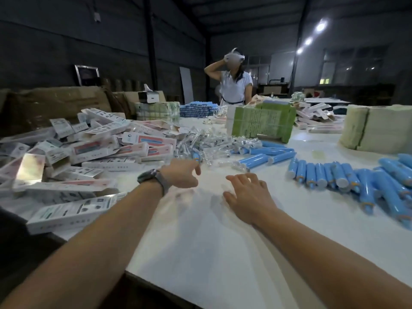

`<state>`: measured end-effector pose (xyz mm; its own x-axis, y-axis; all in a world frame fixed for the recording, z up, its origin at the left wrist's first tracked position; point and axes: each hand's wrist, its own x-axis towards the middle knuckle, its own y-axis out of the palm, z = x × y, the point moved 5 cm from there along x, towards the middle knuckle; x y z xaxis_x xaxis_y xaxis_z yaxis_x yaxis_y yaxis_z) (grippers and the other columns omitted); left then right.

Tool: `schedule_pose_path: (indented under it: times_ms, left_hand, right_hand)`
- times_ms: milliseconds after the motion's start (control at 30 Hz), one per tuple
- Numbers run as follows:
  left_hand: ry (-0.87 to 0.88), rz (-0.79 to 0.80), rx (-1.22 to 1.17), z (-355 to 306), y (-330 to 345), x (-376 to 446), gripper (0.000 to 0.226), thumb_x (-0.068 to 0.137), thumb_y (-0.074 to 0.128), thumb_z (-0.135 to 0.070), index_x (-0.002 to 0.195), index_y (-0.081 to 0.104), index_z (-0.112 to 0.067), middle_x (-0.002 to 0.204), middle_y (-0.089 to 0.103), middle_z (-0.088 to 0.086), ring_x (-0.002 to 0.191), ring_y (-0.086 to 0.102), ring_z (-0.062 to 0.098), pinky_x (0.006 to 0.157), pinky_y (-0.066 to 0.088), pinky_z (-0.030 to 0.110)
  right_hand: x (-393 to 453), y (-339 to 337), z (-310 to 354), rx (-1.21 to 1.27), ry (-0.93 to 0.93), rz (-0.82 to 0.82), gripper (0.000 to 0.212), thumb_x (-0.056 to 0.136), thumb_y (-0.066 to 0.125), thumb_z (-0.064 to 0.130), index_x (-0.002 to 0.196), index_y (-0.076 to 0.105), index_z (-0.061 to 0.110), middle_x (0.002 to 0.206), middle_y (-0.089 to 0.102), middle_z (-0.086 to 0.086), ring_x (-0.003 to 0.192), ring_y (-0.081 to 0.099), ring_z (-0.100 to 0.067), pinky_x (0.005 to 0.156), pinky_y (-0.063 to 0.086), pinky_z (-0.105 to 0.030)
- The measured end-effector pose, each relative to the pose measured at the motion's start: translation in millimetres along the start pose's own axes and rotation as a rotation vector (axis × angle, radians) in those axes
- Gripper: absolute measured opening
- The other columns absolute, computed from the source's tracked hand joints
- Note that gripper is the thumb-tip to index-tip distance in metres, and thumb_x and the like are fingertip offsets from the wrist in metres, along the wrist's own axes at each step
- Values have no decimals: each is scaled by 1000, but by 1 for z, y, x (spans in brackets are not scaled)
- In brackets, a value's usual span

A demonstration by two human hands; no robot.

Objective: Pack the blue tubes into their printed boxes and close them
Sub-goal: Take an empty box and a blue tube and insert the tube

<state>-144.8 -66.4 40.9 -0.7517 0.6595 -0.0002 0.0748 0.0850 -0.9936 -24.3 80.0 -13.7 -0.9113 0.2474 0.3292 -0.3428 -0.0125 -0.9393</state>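
Blue tubes (334, 175) lie in a row and a heap along the right side of the white table (200, 230); a few more blue tubes (263, 160) lie farther back at centre. Printed boxes (93, 150) are piled on the left. My left hand (181, 173), with a watch on the wrist, reaches forward toward a single blue tube (196, 156) at the edge of the box pile, fingers extended, holding nothing. My right hand (247, 195) hovers palm down over the bare table, fingers loosely spread and empty.
A heap of small clear plastic pieces (211, 140) lies behind my hands. Green bundled stacks (260, 122) and a pale bundle (376, 128) stand at the back right. A person (234, 85) stands across the table. Brown cartons (55, 101) rise behind the boxes.
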Motion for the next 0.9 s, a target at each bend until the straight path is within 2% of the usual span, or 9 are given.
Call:
schedule_pose_path:
  times_ms: [100, 167, 233, 300, 433, 533, 633, 733, 900]
  left_hand:
    - [-94, 435, 259, 34, -14, -25, 86, 77, 84, -33, 146, 33, -36, 141, 46, 6, 119, 47, 22, 84, 41, 28]
    - [-164, 565, 429, 57, -16, -44, 104, 68, 91, -40, 148, 24, -42, 144, 45, 5, 117, 50, 20, 84, 42, 27]
    - [-205, 588, 485, 75, -13, -58, 108, 63, 93, -38, 147, 25, -47, 137, 57, 3, 111, 61, 18, 87, 47, 27]
    - [-218, 547, 440, 88, -8, -67, 100, 65, 92, -29, 142, 32, -48, 122, 66, 2, 89, 66, 16, 81, 52, 27]
    - [-150, 350, 260, 94, -14, -73, 72, 70, 86, -17, 130, 50, -37, 108, 66, -5, 60, 58, -8, 53, 48, 14]
    - [-63, 231, -45, 80, -21, -67, 61, 76, 83, -11, 126, 51, -25, 108, 64, 0, 74, 62, 8, 62, 56, 22]
    - [103, -6, -165, 51, -35, -53, 48, 78, 78, -12, 115, 50, -27, 103, 63, -2, 78, 58, 14, 70, 56, 33]
    - [231, -136, -329, 18, -37, -37, 40, 82, 73, -9, 109, 51, -28, 95, 62, -5, 73, 57, 10, 65, 53, 24]
    - [346, -253, -215, -17, -12, -17, 33, 85, 69, -13, 113, 56, -22, 108, 62, 2, 83, 56, 13, 78, 49, 25]
  right_hand:
    - [-1, 0, -3, -2, 3, 13, 54, 100, 30, 51, 151, 27, 31, 156, 32, 3, 145, 18, -24, 112, 22, -47]
    - [-3, 3, -3, 3, 5, 20, 54, 100, 30, 51, 150, 28, 31, 155, 33, 3, 144, 19, -24, 112, 22, -47]
    - [-3, 5, -3, 12, 9, 24, 54, 100, 30, 51, 150, 28, 31, 155, 34, 3, 144, 19, -24, 112, 22, -47]
    - [-2, 5, -4, 13, 10, 29, 54, 100, 30, 51, 150, 28, 31, 155, 35, 2, 144, 20, -24, 111, 23, -47]
    - [-1, 5, -2, 11, 9, 26, 54, 100, 29, 51, 150, 28, 31, 154, 36, 2, 143, 21, -25, 111, 24, -47]
    - [-1, 6, -1, 15, 6, 24, 54, 100, 30, 52, 150, 28, 31, 153, 36, 2, 142, 22, -25, 111, 24, -47]
    - [-1, 5, 0, 31, 10, 6, 55, 99, 31, 53, 149, 29, 30, 152, 38, 2, 141, 24, -26, 110, 25, -47]
    - [-1, 2, 2, 67, 7, -23, 56, 99, 32, 54, 148, 31, 30, 150, 40, 2, 140, 26, -26, 109, 26, -47]
    - [-2, 1, 0, 72, 4, -45, 58, 96, 34, 56, 146, 33, 29, 148, 43, 1, 137, 30, -27, 106, 29, -47]
